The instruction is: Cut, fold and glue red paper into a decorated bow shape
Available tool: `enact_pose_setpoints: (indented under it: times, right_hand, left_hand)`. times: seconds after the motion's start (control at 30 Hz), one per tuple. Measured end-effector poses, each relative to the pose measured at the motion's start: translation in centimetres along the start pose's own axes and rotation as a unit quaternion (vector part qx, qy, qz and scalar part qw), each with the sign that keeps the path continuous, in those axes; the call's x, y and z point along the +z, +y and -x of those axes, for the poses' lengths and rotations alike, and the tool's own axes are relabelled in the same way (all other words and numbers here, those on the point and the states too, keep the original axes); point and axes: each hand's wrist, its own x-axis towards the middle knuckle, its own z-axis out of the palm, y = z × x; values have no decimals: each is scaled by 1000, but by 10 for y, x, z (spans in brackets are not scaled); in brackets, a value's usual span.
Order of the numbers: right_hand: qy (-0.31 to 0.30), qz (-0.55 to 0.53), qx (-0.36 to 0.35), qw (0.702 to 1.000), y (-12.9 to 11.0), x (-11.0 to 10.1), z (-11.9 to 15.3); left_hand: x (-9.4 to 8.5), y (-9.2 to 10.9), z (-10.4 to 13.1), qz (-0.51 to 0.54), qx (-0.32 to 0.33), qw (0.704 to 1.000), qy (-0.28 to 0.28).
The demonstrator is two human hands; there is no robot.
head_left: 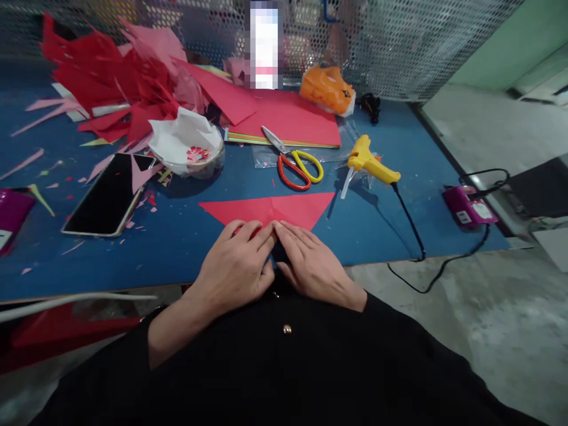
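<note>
A folded sheet of red paper [271,207] lies at the front of the blue table, its long straight edge facing away from me and a crease down its middle. My left hand [237,260] presses on the paper's near side, fingers slightly bent and thumb apart from them. From the other side, my right hand [310,260] rests on it with fingers stretched out. The fingertips of both hands meet at the centre, and they hide the paper's near part. Just beyond the paper lie scissors [302,168] with one red and one yellow handle.
A yellow glue gun [373,163] lies at right, its cord running to a purple power socket [470,207]. Left are a phone [109,195], a paper-lined bowl [186,145] and red paper scraps [119,77]. Behind are stacked coloured sheets [288,118] and an orange packet [328,89].
</note>
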Motion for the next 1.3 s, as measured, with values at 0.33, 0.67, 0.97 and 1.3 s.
enact_pose_setpoints:
  times: [0.33, 0.67, 0.97, 1.3]
  right_hand:
    - [-53, 92, 37, 994, 7, -8, 26]
    - [-54, 208, -9, 977, 12, -32, 1]
    - [-117, 240, -25, 963, -1, -30, -45]
    - [-17, 248, -38, 968, 8, -30, -53]
  left_hand:
    - [3, 2, 26, -2, -63, 997, 39]
    - [-4, -7, 46, 130, -179, 967, 123]
    - [-26, -27, -22, 693, -433, 374, 438]
    - [-25, -42, -45, 357, -339, 817, 300]
